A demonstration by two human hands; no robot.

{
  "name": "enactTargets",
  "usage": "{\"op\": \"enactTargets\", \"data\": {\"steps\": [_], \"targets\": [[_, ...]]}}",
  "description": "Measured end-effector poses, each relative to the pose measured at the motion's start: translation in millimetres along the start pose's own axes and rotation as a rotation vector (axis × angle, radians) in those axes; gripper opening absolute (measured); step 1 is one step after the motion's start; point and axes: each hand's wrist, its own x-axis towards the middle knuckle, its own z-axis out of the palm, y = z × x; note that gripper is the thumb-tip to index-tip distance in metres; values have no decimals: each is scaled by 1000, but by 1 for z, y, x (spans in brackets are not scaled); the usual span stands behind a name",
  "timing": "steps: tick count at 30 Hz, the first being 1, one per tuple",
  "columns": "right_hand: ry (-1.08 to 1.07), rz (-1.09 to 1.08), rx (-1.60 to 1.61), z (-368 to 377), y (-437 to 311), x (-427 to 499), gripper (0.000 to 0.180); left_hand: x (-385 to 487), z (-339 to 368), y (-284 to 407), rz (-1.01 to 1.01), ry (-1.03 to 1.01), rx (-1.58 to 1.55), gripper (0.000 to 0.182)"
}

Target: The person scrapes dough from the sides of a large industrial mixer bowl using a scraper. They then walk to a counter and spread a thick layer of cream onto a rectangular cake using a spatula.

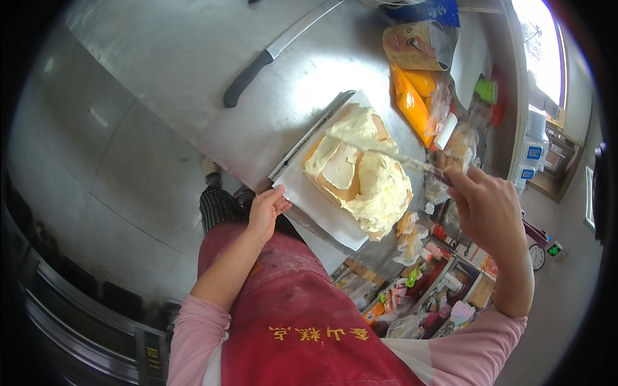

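A rectangular sheet of sponge cake [351,193] lies on white paper [314,205] near the table's front edge. Pale yellow cream [381,186] covers much of it, heaped thickest at the right end, while bare sponge shows in the middle and along the edges. My right hand [487,205] grips the handle of a cream-smeared spatula [376,145], whose blade reaches over the cake's top. My left hand [268,208] pinches the paper's near left corner between thumb and fingers. Under the paper's left side shows the rim of a metal tray [309,140].
A serrated knife [263,62] with a black handle lies farther back on the metal table [193,91]. Orange filled bags [410,103], a tin container [416,46] and crumpled wrapping [409,237] line the right side. Cluttered shelves [434,299] stand at lower right.
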Motion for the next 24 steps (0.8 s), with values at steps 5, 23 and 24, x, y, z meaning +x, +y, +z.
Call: {"op": "enactTargets", "data": {"steps": [5,23,24], "targets": [[-32,-64,4,-18,-13,2,18,4,-9,-7,-1,-19,-29,18],[-141,-158,-291,-44,-24,59,16,-3,6,2,0,35,-14,22],[-121,-152,-296,-48,-25,56,15,-3,7,3,-3,32,-14,22]]}}
